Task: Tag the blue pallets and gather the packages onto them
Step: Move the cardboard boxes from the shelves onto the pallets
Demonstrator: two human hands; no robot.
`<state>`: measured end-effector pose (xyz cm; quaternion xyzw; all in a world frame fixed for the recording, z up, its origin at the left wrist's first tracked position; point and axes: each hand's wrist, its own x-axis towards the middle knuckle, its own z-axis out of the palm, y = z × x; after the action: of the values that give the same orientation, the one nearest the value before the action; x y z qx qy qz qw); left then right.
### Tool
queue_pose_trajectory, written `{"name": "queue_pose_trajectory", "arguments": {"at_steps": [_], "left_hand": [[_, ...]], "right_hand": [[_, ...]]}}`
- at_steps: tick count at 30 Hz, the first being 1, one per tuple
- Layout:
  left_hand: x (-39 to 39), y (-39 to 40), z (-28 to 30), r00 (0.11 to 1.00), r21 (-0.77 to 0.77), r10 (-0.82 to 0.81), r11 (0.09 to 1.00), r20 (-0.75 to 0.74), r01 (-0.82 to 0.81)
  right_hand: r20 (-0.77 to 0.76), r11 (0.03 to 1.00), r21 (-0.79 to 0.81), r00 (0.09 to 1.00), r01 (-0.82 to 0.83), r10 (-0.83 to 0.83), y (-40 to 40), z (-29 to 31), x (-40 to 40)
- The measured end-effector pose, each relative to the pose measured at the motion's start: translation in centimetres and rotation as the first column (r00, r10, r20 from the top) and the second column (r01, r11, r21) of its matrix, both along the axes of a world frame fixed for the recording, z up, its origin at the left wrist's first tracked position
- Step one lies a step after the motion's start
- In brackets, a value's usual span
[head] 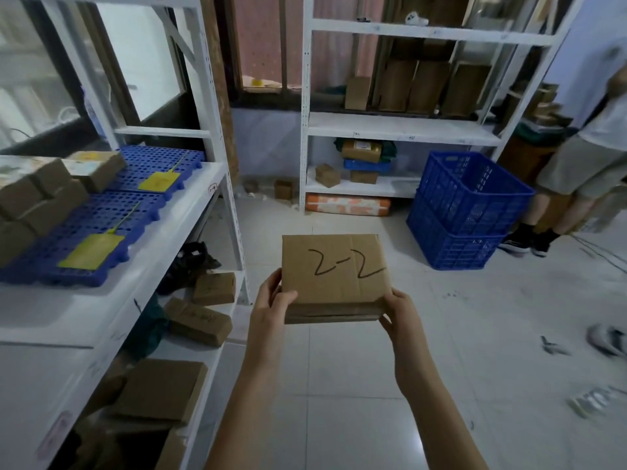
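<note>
I hold a flat cardboard package (334, 271) marked "2-2" out in front of me above the tiled floor. My left hand (271, 300) grips its near left corner and my right hand (400, 315) grips its near right corner. On the white shelf at my left lie two blue pallets, the near pallet (101, 225) and the far pallet (152, 164). Each carries a yellow tag, the near tag (91, 251) and the far tag (158, 180). Several brown packages (40, 195) are stacked on the pallets' left part.
Lower left shelves hold more cardboard boxes (200, 320). A white rack (400, 130) with boxes stands ahead. Two stacked blue crates (468, 212) sit on the floor at right, and beside them stands another person (576, 171). Shoes (607, 339) lie on the floor at far right.
</note>
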<state>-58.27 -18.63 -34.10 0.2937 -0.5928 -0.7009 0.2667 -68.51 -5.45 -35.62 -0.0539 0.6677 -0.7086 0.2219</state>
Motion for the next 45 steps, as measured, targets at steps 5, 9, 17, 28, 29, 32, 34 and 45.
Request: {"name": "queue_pose_trajectory", "arguments": {"at_steps": [5, 9, 17, 28, 29, 32, 34, 45], "left_hand": [[-5.0, -3.5, -0.1, 1.0, -0.004, 0.03, 1.0, -0.009, -0.03], [-9.3, -6.7, 0.3, 0.998, -0.008, 0.056, 0.998, -0.016, -0.056], [-18.4, -14.4, 1.9, 0.989, -0.014, 0.148, 0.989, -0.02, -0.149], [-21.1, -26.1, 0.0, 0.908, 0.035, 0.418, 0.908, 0.03, -0.418], [-21.2, -27.6, 0.0, 0.898, 0.038, 0.438, 0.898, 0.03, -0.439], [-21.6, -32.5, 0.3, 0.87, 0.046, 0.492, 0.869, 0.002, -0.492], [-21.9, -35.9, 0.8, 0.851, 0.053, 0.524, 0.851, -0.024, -0.523], [-21.7, -47.9, 1.9, 0.77, 0.043, 0.636, 0.772, -0.046, -0.634]], "right_hand": [[0.009, 0.999, -0.006, 0.999, -0.032, 0.032, -3.8, -0.1, -5.2], [-0.004, 0.996, -0.033, 0.997, -0.081, 0.081, -7.6, 0.1, -10.5], [-0.077, 0.98, -0.062, 0.98, -0.187, 0.182, -15.9, 2.0, -21.3], [-0.007, 0.919, -0.068, 0.922, -0.388, 0.388, -30.6, -0.9, -25.6], [-0.022, 0.911, -0.058, 0.913, -0.407, 0.407, -32.3, -0.8, -25.6], [-0.055, 0.89, -0.046, 0.891, -0.453, 0.451, -37.6, -0.5, -25.8], [-0.077, 0.872, -0.044, 0.872, -0.487, 0.483, -41.0, 0.2, -26.0], [-0.13, 0.784, -0.03, 0.78, -0.619, 0.611, -53.8, 1.4, -26.3]]}}
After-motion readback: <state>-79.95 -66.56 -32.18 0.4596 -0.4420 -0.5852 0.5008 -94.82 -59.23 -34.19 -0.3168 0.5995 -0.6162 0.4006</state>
